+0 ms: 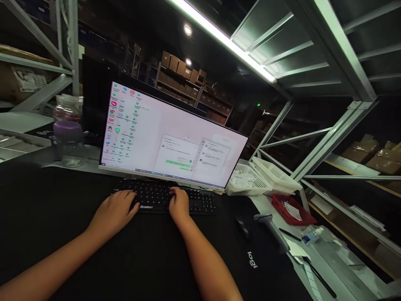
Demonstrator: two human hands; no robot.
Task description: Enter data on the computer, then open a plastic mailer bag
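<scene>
Both my hands rest on a black keyboard (163, 196) lying on a black desk mat (94, 242). My left hand (117, 207) lies flat over the keyboard's left side, fingers spread on the keys. My right hand (179, 202) sits on the middle keys with its fingers curled down onto them, holding nothing. Behind the keyboard stands a lit monitor (169, 133) showing desktop icons and chat windows.
A black mouse (242, 225) and a barcode scanner (271, 230) lie right of the keyboard. White baskets (266, 175), a red tray (293, 209) and pens sit further right. A clear jar with purple contents (67, 129) stands left of the monitor. Metal shelving surrounds the desk.
</scene>
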